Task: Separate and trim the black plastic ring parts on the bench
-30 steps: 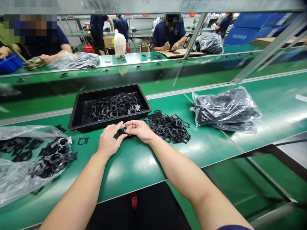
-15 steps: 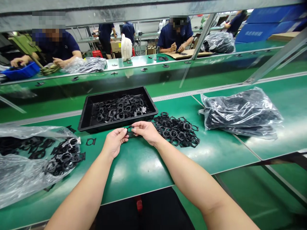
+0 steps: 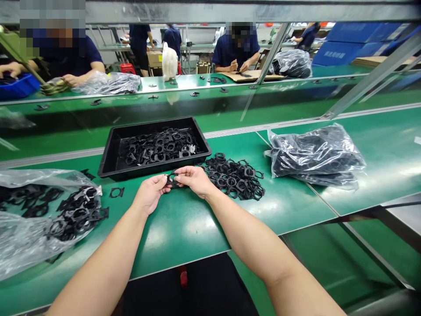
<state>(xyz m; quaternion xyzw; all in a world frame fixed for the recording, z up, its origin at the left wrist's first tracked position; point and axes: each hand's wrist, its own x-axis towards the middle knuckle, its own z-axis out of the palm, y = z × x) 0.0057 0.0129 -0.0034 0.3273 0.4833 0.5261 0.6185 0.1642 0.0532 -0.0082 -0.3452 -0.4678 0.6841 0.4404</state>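
My left hand (image 3: 151, 191) and my right hand (image 3: 194, 180) pinch a small black ring-shaped part (image 3: 172, 179) between them, just in front of a black tray (image 3: 154, 168). Similar black parts (image 3: 161, 145) lie heaped inside that tray. Right of my hands is a loose pile of black ring parts (image 3: 235, 177) on the green table (image 3: 184, 228). A single black part (image 3: 116, 192) lies flat to the left of my left hand. Farther left, an open clear plastic bag (image 3: 29, 245) holds more black parts.
A filled clear bag (image 3: 315, 151) lies on the right. Beyond the table, across a green divider, people in dark shirts work near a white fan (image 3: 169, 62), a blue bin (image 3: 19, 87) and blue boxes (image 3: 345, 44). A metal post (image 3: 371, 74) slants at the right.
The view has shifted slightly, so most things appear farther left. Both hands still hold the black part, which now shows more plainly between the fingers.
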